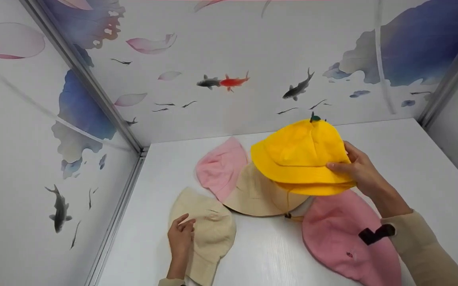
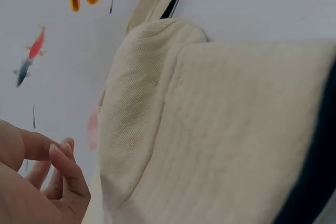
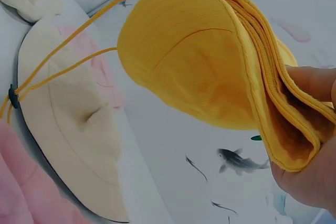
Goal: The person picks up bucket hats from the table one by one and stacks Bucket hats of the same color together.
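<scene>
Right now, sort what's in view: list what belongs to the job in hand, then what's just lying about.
Seemingly in the job:
yellow hat, held by the right hand
front-left beige hat, nearest the left hand

Apparently just lying about:
light pink hat
middle beige hat
darker pink hat

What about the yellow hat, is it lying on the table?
No, the right hand holds the yellow hat by its brim, up above the table.

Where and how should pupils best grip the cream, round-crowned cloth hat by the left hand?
Probably pinch the hat by its brim, coming from the person's side: it juts that way as a flap beyond the rounded crown.
</scene>
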